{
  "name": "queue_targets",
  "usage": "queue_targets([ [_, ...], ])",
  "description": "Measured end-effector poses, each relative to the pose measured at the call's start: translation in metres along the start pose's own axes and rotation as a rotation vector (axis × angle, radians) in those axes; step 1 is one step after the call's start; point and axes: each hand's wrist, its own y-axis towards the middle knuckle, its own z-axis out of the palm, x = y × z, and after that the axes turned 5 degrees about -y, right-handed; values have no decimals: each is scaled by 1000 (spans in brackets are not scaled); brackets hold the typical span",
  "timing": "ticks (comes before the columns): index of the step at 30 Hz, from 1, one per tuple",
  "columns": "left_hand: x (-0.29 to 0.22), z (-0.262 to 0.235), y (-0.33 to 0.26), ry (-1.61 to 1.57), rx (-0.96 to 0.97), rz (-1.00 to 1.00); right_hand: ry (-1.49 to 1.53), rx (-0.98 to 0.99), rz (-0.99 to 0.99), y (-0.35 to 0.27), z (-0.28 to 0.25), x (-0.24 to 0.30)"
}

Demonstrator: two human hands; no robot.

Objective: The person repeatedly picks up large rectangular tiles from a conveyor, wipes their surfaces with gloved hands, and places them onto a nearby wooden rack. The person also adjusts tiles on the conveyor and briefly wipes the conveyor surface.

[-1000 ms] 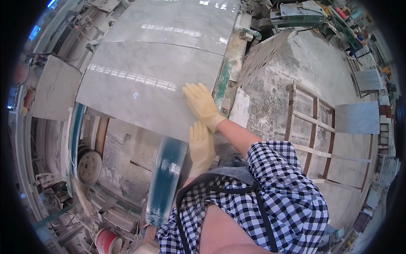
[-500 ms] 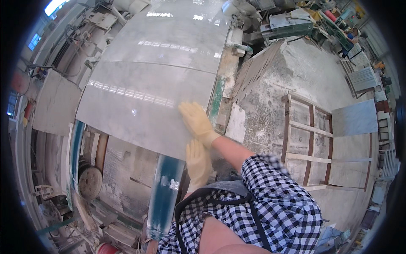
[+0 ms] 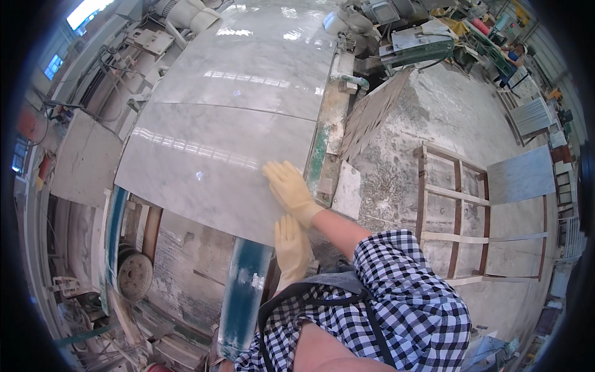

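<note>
A glossy white-grey stone slab (image 3: 198, 155) lies on the machine bed in front of me, its surface mirroring the roof lights. Lying flat on its near right part is my right hand (image 3: 290, 191), in a pale yellow rubber glove with the fingers stretched out. Just below it, my left hand (image 3: 291, 247) wears a matching glove. Its fingers point away from me at the slab's near right corner, straight and side by side; whether the palm presses on the edge is hidden. A second polished slab (image 3: 248, 77) lies beyond, behind a thin seam.
Blue-green belts (image 3: 243, 291) run out from under the slab toward me, with a round wheel (image 3: 134, 274) at the left. A dusty machine rail (image 3: 327, 142) borders the slab's right side. Right of it stand a wooden frame (image 3: 457, 192) and a leaning panel (image 3: 519, 173). Far right, another person (image 3: 512, 61).
My view has shifted a little, so the slabs and both hands sit slightly lower in the picture. Both hands keep nearly the same place at the slab's near right corner.
</note>
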Motion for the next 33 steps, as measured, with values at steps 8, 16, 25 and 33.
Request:
queue_targets([
  [8, 1, 0, -2, 12, 17, -2, 16, 37, 23, -2, 2, 0],
  [16, 1, -1, -2, 13, 24, 2, 13, 51, 35, -2, 0, 1],
  [25, 0, -1, -2, 14, 32, 8, 17, 44, 24, -2, -1, 2],
  [33, 0, -1, -3, 16, 38, 7, 35, 1, 2, -1, -1, 1],
])
